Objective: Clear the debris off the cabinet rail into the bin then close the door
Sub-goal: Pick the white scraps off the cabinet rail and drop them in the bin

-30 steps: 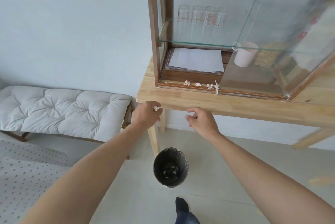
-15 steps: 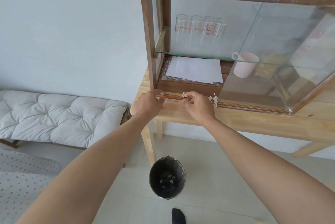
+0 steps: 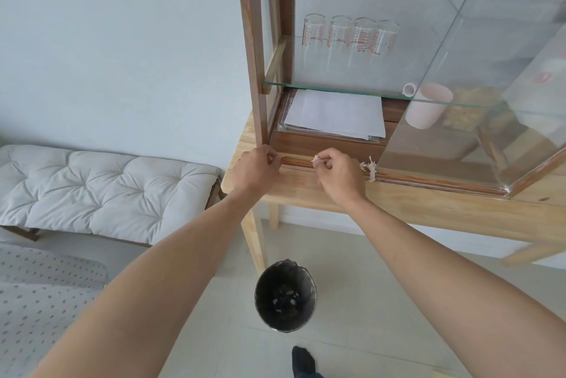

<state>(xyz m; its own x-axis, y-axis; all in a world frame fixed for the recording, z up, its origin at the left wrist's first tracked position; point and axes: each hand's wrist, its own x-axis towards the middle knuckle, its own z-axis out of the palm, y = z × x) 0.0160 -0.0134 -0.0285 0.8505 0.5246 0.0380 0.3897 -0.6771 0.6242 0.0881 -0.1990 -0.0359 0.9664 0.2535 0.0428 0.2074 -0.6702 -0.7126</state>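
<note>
Status: the clearing step is under way and the closing step has not begun. Pale shreds of debris (image 3: 369, 167) remain on the cabinet rail (image 3: 297, 161), clustered just to the right of your right hand, against the left edge of the glass door (image 3: 477, 96). The door stands slid to the right, leaving the left half of the cabinet open. The bin (image 3: 285, 296) sits on the floor below the table (image 3: 428, 209), directly beneath your hands, and already holds a few pale scraps.

Remaining work, as judged from this view: collect the shreds left on the rail, drop everything into the bin, then slide the door left until it shuts.

Hand pose: your left hand (image 3: 255, 171) is at the left end of the rail, beside the cabinet post, fingers curled and thumb pressed to fingertip. Whether it has a shred pinched cannot be told. Your right hand (image 3: 338, 177) is at mid-rail, knuckles toward you, fingers curled into a pinch on a small pale tuft that shows at the fingertips. Both forearms reach up and forward from the near edge of the view.
</note>
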